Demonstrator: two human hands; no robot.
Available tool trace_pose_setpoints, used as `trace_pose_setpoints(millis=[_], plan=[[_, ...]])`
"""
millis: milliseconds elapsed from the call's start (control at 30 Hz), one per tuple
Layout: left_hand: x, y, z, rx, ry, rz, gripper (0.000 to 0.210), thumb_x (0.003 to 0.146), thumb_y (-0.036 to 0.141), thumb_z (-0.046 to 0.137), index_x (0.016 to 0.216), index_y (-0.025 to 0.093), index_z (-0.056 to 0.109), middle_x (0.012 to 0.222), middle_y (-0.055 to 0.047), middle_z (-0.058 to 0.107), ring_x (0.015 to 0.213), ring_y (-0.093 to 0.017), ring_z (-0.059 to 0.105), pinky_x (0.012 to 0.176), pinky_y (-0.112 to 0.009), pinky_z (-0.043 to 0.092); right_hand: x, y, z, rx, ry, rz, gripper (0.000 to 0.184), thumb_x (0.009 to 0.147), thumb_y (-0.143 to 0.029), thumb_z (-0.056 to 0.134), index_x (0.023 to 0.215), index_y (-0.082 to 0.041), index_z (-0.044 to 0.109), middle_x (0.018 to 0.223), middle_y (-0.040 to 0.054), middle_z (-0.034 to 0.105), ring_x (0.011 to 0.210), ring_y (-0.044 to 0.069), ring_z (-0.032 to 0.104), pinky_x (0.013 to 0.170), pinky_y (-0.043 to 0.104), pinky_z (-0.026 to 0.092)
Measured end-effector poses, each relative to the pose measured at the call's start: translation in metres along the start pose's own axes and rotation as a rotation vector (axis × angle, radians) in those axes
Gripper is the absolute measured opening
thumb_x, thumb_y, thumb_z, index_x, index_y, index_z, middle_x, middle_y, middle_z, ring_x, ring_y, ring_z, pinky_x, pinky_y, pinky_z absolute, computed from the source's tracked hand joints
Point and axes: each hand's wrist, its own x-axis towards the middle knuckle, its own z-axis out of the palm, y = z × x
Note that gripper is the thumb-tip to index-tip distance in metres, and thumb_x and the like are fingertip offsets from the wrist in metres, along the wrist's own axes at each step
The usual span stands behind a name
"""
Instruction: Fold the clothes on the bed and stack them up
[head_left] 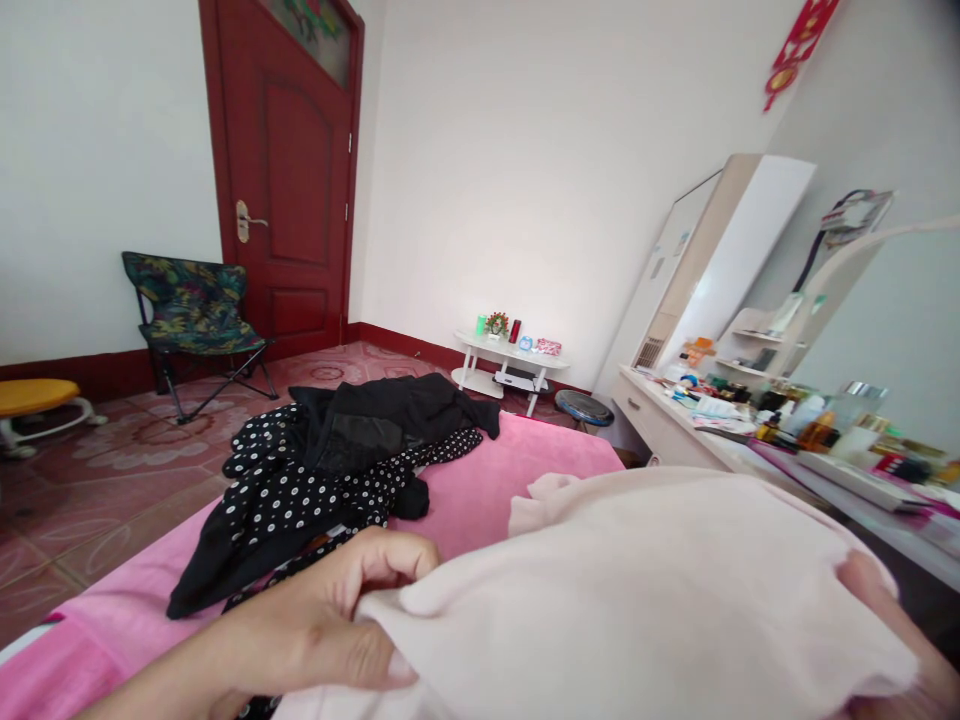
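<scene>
A pale pinkish-white piece of cloth [637, 590], perhaps a garment, stretches across the lower right of the head view. My left hand [337, 620] grips its left edge, thumb on the near side and fingers curled behind. At the far right, my right hand [892, 610] is partly covered by the cloth and a little blurred; it holds the other side. Beyond my left hand lies a heap of black clothes [405, 410], with a black garment with white dots [300, 500] among them. Both rest on the pink bed cover [525, 450].
On the right, a dressing table [637, 390] carries bottles and small items below a mirror [900, 330]. A small white table [480, 345] and a round stool [585, 408] stand past the bed. At left are a folding chair [191, 300], a yellow stool [37, 397] and a red door [300, 180].
</scene>
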Motion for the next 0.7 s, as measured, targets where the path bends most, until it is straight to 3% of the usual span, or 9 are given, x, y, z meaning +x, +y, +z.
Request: trace_pose_setpoints(millis=[67,133,233,300,367,433,567,633,700], plan=[[-0.004,0.001,0.004,0.040,0.009,0.002,0.034,0.069,0.045,0.071,0.082,0.019,0.055,0.075,0.001,0.050,0.065,-0.011,0.044,0.055,-0.019,0.035,-0.003,-0.014,0.000,0.108,0.074,0.070,0.059,0.090,-0.054,0.035,0.143,-0.029,0.036,0.135,0.0151,0.050,0.108,0.030,0.061,0.077,0.043,0.055],[-0.001,0.003,0.005,0.091,0.098,0.072,0.032,0.071,0.043,0.070,0.078,0.018,0.054,0.076,0.000,0.051,0.066,-0.012,0.045,0.058,-0.020,0.038,0.007,-0.027,0.013,0.213,0.163,0.102,0.057,0.088,-0.054,0.041,0.140,-0.030,0.040,0.139,0.0104,0.048,0.114,0.029,0.057,0.084,0.042,0.053],[0.020,0.002,-0.008,0.128,0.411,0.181,0.031,0.072,0.044,0.069,0.079,0.017,0.055,0.076,0.000,0.053,0.068,-0.012,0.048,0.060,-0.020,0.040,0.049,-0.035,0.058,0.233,0.175,-0.037,0.057,0.085,-0.051,0.049,0.134,-0.022,0.047,0.137,0.0083,0.050,0.122,0.026,0.049,0.100,0.039,0.042],[0.040,-0.010,-0.025,0.167,0.631,0.172,0.034,0.070,0.045,0.070,0.081,0.017,0.056,0.075,0.001,0.053,0.067,-0.012,0.048,0.059,-0.020,0.039,0.075,-0.027,0.094,0.248,-0.117,-0.057,0.061,0.087,-0.052,0.045,0.139,-0.020,0.038,0.137,0.0093,0.049,0.124,0.025,0.047,0.101,0.041,0.039],[0.054,-0.033,-0.044,0.195,0.754,0.101,0.037,0.066,0.047,0.071,0.080,0.016,0.057,0.072,0.002,0.054,0.065,-0.012,0.048,0.058,-0.021,0.039,0.078,-0.009,0.123,0.157,-0.409,0.056,0.069,0.086,-0.057,0.044,0.142,-0.019,0.032,0.141,0.0110,0.044,0.128,0.025,0.043,0.104,0.043,0.036],[0.057,-0.064,-0.060,0.182,0.792,-0.014,0.038,0.064,0.048,0.070,0.078,0.015,0.059,0.070,0.001,0.055,0.063,-0.013,0.049,0.057,-0.021,0.039,0.048,0.012,0.138,-0.025,-0.664,0.068,0.076,0.082,-0.058,0.051,0.144,-0.019,0.030,0.148,0.0109,0.035,0.135,0.025,0.034,0.110,0.042,0.028],[0.040,-0.110,-0.065,0.123,0.777,-0.138,0.034,0.068,0.045,0.067,0.080,0.014,0.059,0.074,0.000,0.059,0.065,-0.015,0.052,0.058,-0.023,0.041,-0.071,0.043,0.129,-0.282,-1.156,-0.016,0.093,0.074,-0.064,0.059,0.147,-0.018,0.024,0.153,0.0118,0.024,0.139,0.029,0.023,0.113,0.046,0.020],[0.033,-0.116,-0.058,0.108,0.749,-0.148,0.032,0.068,0.043,0.067,0.081,0.015,0.059,0.076,-0.001,0.060,0.068,-0.016,0.054,0.060,-0.024,0.043,-0.122,0.050,0.121,-0.365,-1.280,-0.083,0.111,0.062,-0.065,0.069,0.148,-0.016,0.020,0.153,0.0150,0.022,0.139,0.034,0.021,0.113,0.050,0.016],[0.033,-0.114,-0.050,0.106,0.719,-0.137,0.030,0.069,0.042,0.066,0.082,0.015,0.059,0.078,-0.001,0.061,0.071,-0.017,0.056,0.063,-0.025,0.044,-0.151,0.053,0.120,-0.450,-1.264,-0.140,0.108,0.058,-0.059,0.075,0.145,-0.015,0.029,0.148,0.0175,0.032,0.134,0.037,0.028,0.111,0.053,0.018]])
